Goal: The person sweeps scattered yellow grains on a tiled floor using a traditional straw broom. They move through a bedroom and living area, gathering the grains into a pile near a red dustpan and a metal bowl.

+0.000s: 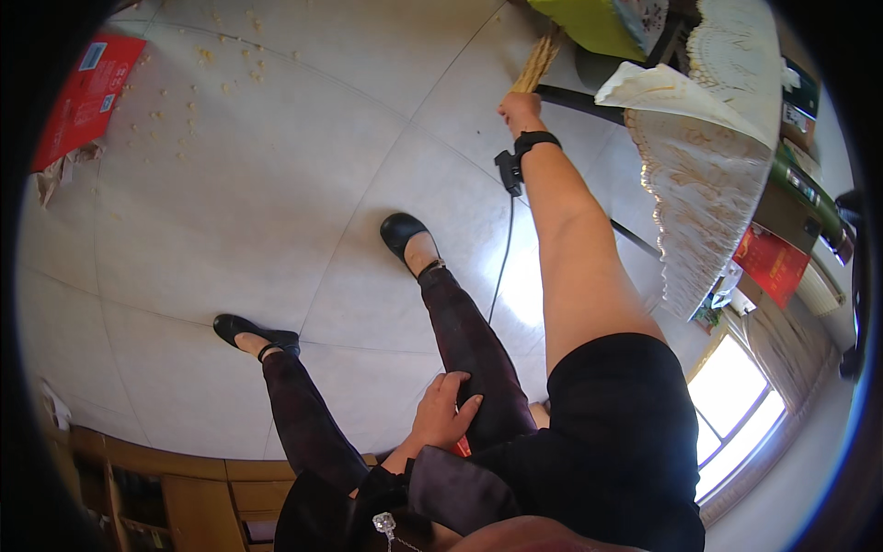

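My right hand [521,110] reaches out to the upper right, its fingers closed around the base of a straw hand broom [537,65]. The bristles of the broom point away from me, near the floor under a green cloth [586,24]. A black strap with a device [510,171] and a cable sits on my right wrist. My left hand [445,410] rests on my thigh or knee, fingers bent and thumb apart, with no object seen in it. Small pale yellowish crumbs [207,55] lie scattered over the tiled floor [276,193] at the upper left.
A red printed box or bag [90,96] lies at the far left beside crumpled brown paper [67,165]. At the right stands a table with a lace-edged cloth [703,186] and dark legs. A wooden cabinet [200,510] is at the lower left.
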{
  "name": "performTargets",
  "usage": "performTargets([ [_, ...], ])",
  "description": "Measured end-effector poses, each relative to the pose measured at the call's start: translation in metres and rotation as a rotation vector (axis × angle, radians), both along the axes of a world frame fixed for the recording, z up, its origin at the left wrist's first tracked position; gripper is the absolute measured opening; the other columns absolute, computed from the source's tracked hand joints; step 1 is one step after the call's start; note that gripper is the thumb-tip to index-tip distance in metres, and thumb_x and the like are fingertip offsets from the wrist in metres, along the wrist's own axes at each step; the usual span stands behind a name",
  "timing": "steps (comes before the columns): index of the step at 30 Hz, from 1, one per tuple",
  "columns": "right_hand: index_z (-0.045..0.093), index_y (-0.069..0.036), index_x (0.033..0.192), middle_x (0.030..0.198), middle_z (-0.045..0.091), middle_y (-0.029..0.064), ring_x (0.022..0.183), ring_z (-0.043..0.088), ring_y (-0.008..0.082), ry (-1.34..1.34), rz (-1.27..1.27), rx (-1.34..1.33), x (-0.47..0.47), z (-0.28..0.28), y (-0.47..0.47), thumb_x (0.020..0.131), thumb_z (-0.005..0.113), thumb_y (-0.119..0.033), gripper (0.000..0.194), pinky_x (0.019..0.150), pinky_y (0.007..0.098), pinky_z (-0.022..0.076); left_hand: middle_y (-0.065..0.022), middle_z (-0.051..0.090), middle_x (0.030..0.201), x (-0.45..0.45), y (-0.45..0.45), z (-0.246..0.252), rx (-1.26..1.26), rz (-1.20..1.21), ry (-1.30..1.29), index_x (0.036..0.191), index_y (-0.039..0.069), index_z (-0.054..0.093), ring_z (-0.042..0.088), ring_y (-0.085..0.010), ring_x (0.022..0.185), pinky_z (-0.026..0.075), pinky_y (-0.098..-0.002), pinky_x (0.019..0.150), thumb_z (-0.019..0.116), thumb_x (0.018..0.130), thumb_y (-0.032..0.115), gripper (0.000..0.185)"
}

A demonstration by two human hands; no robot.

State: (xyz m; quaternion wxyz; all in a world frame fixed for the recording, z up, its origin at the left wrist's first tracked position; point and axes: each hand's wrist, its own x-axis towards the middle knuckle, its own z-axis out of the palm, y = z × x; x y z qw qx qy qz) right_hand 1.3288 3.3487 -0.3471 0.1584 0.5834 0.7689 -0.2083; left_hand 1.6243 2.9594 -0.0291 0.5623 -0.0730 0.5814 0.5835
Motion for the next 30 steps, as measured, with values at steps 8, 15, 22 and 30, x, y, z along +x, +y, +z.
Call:
performTargets([
  [8, 0.042, 0.001, 0.119, 0.113, 0.060, 0.0238, 0.102, 0.061, 0.0400, -0.066, 0.376, 0.148, 0.033, 0.007, -0.030, 0.085, 0.059, -0.011, 0.040, 0.086, 0.0451, 0.0502, -0.0188, 0.057, 0.106, 0.001, 0.013, -0.007, -0.022, -0.006, 0.042, 0.118, 0.005, 0.053, 0.057, -0.0373, 0.098, 0.048, -0.0423, 0.083, 0.065, 0.085, 0.025, 0.040],
  [15, 0.038, -0.002, 0.118, 0.100, 0.060, 0.0214, 0.085, 0.063, 0.0366, 0.276, 0.469, 0.060, 0.093, 0.030, -0.113, 0.089, 0.054, -0.012, 0.034, 0.073, 0.0438, 0.0513, -0.0165, 0.056, 0.108, -0.004, 0.018, -0.007, -0.033, -0.052, 0.029, 0.118, 0.001, 0.054, 0.056, -0.0318, 0.099, 0.046, -0.0389, 0.084, 0.065, 0.085, 0.019, 0.039],
  [22, 0.037, -0.003, 0.116, 0.097, 0.058, 0.0171, 0.070, 0.063, 0.0245, 0.817, -0.469, -0.326, 0.016, 0.008, -0.091, 0.091, 0.046, -0.006, 0.028, 0.049, 0.0310, 0.0509, -0.0171, 0.056, 0.108, 0.002, 0.017, -0.009, -0.033, -0.038, 0.022, 0.118, 0.001, 0.053, 0.056, -0.0327, 0.099, 0.046, -0.0386, 0.085, 0.066, 0.085, 0.020, 0.040],
  [30, 0.047, 0.000, 0.106, 0.086, 0.060, 0.0176, 0.067, 0.063, 0.0269, 0.645, -0.563, -0.775, -0.024, 0.003, -0.042, 0.091, 0.043, -0.006, 0.016, 0.050, 0.0325, 0.0524, -0.0170, 0.056, 0.108, 0.002, 0.018, -0.006, -0.035, -0.018, -0.011, 0.118, 0.001, 0.054, 0.056, -0.0328, 0.101, 0.046, -0.0387, 0.086, 0.066, 0.084, 0.019, 0.040],
])
